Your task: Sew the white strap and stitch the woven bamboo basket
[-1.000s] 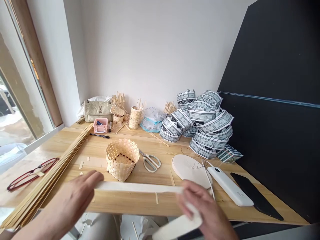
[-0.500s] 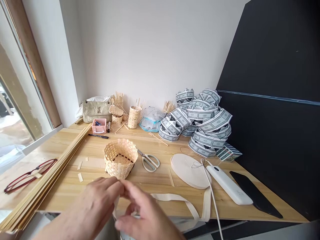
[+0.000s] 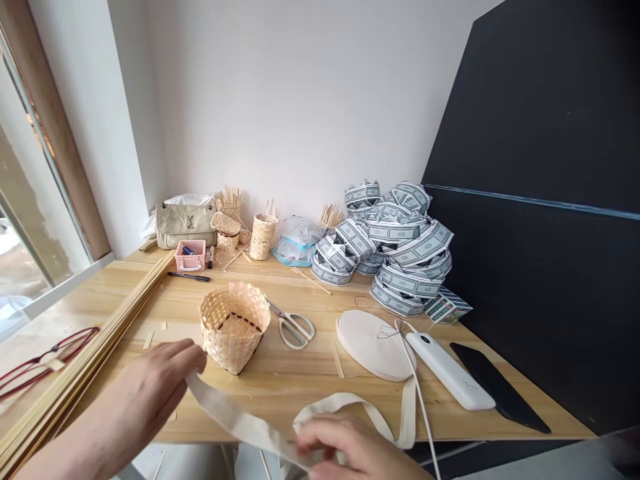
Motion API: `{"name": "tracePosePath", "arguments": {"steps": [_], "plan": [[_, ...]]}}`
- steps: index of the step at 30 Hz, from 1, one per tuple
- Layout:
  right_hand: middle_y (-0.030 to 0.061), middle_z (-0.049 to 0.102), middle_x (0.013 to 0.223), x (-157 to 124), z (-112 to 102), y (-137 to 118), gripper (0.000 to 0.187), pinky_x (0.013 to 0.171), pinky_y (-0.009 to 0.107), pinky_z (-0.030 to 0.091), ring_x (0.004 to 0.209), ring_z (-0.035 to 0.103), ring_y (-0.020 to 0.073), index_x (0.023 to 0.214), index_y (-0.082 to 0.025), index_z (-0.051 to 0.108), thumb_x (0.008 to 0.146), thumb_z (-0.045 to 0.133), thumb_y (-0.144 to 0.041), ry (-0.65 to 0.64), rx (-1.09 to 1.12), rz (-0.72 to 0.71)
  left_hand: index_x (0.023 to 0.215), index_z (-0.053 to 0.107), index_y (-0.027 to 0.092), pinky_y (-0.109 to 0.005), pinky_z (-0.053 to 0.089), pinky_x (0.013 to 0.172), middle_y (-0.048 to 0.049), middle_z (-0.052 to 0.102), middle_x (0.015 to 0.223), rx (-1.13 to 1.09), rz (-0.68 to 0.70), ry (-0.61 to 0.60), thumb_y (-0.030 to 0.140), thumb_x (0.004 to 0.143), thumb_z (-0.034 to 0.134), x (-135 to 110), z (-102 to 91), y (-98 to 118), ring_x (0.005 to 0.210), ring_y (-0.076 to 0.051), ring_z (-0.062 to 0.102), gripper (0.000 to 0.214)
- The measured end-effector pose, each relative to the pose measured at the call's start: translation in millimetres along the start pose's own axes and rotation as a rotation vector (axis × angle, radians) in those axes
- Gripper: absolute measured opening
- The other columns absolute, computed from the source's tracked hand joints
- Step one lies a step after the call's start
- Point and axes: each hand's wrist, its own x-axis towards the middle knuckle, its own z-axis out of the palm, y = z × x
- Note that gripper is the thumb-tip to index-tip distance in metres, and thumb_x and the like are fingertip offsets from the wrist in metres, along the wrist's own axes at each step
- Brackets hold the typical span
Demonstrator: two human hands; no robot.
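Far left on the pale wooden table (image 3: 310,373) lie red glasses (image 3: 75,347), and beside them a long bundle of bamboo strips (image 3: 85,380) runs along the table's edge. Behind these, against the wall, sit a beige handbag (image 3: 185,225), a pink box (image 3: 190,255) and a black pen (image 3: 189,276).

The left hand (image 3: 150,393) reaches in from the lower left, its fingers curled at one end of a cream fabric strap (image 3: 235,420). They seem to pinch that end, though how firmly is hard to tell. The strap slants down from there, just in front of a small woven bamboo basket (image 3: 234,327), which stands open side up and isn't touched by either hand. The right hand (image 3: 345,447), low at the front edge of the table, is closed around the strap's lower stretch, while a loose loop rises beyond it and falls back over the edge.

Next along are white-handled scissors (image 3: 295,331), then a round white board (image 3: 373,345), a white power bank (image 3: 447,370) with its cable (image 3: 417,407), and a black phone (image 3: 495,383). A heap of printed paper rolls (image 3: 395,240) rises behind them.

Webbing like this handles best held flat between the fingers and thumb — a twist is easiest to clear while the loop is loose.
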Motion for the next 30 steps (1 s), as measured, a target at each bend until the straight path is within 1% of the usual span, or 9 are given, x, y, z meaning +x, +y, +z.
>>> {"name": "tracePosePath", "arguments": {"steps": [2,4,8,12,17,21,24,26,30], "plan": [[0.0048,0.057,0.108,17,21,-12,0.042,0.079,0.026,0.038,0.091,0.053,0.0192,0.109,-0.025,0.062,0.069,0.070,-0.035,0.005,0.095,-0.100,0.077,0.054,0.019,-0.022,0.042,0.061,-0.0015,0.060,0.076,-0.039,0.032,-0.035,0.012,0.080,0.035,8,2.2,18,0.068,-0.015,0.056,0.021],[0.0064,0.059,0.101,34,42,-21,0.056,0.072,0.025,0.041,0.082,0.054,0.0171,0.113,-0.021,0.057,0.067,0.069,-0.051,-0.070,0.336,-0.227,0.074,0.055,0.019,-0.024,0.041,0.064,-0.0014,0.060,0.076,-0.058,0.078,-0.104,0.008,0.076,0.037,15,5.2,35,0.069,-0.016,0.054,0.021],[-0.0023,0.049,0.056,51,60,-21,0.056,0.046,0.018,0.031,0.049,0.044,0.0073,0.077,-0.012,0.057,0.061,0.067,-0.064,-0.212,0.595,-0.155,0.071,0.055,0.018,-0.026,0.039,0.067,-0.0027,0.059,0.079,-0.039,0.013,-0.182,0.003,0.072,0.038,17,9.0,42,0.073,-0.018,0.053,0.023],[-0.0053,0.043,0.050,42,46,-7,0.051,0.041,0.018,0.019,0.043,0.031,0.0029,0.064,-0.012,0.053,0.058,0.072,-0.060,-0.228,0.665,-0.061,0.071,0.055,0.019,-0.026,0.038,0.065,-0.0021,0.058,0.076,-0.022,-0.010,-0.202,0.002,0.073,0.035,9,11.2,15,0.073,-0.017,0.053,0.026],[-0.0067,0.040,0.051,34,41,3,0.046,0.045,0.016,0.020,0.047,0.031,0.0022,0.058,-0.012,0.053,0.054,0.079,-0.050,-0.280,0.656,-0.058,0.086,0.060,0.019,-0.024,0.041,0.067,-0.0048,0.059,0.084,-0.040,0.087,-0.027,0.009,0.081,0.034,10,14.6,-3,0.076,-0.017,0.054,0.028],[0.0002,0.057,0.070,46,55,-11,0.048,0.057,0.016,0.035,0.064,0.051,0.0083,0.090,-0.013,0.061,0.064,0.072,-0.051,-0.370,0.720,-0.201,0.090,0.063,0.021,-0.025,0.045,0.073,-0.0059,0.060,0.090,-0.088,0.230,0.034,0.011,0.082,0.040,22,20.1,10,0.083,-0.017,0.055,0.027],[0.0029,0.059,0.064,59,68,-21,0.047,0.046,0.017,0.035,0.052,0.051,0.0085,0.088,-0.011,0.057,0.073,0.062,-0.055,-0.309,0.757,-0.301,0.101,0.063,0.026,-0.030,0.045,0.086,-0.0057,0.060,0.103,-0.097,0.323,0.054,0.012,0.081,0.047,30,24.2,16,0.099,-0.020,0.054,0.029],[0.0007,0.056,0.055,65,75,-23,0.042,0.038,0.015,0.030,0.041,0.047,0.0068,0.078,-0.012,0.052,0.076,0.059,-0.054,-0.231,0.822,-0.313,0.112,0.058,0.029,-0.030,0.044,0.089,-0.0058,0.057,0.114,-0.138,0.267,0.140,0.014,0.084,0.043,32,26.3,12,0.105,-0.019,0.053,0.036],[-0.0003,0.056,0.052,66,79,-20,0.038,0.034,0.013,0.026,0.039,0.048,0.0066,0.080,-0.014,0.049,0.078,0.058,-0.051,-0.061,0.847,-0.341,0.123,0.049,0.026,-0.026,0.047,0.085,-0.0060,0.060,0.112,-0.386,-0.080,0.392,0.027,0.089,0.038,27,31.2,-7,0.100,-0.017,0.058,0.036]]}}
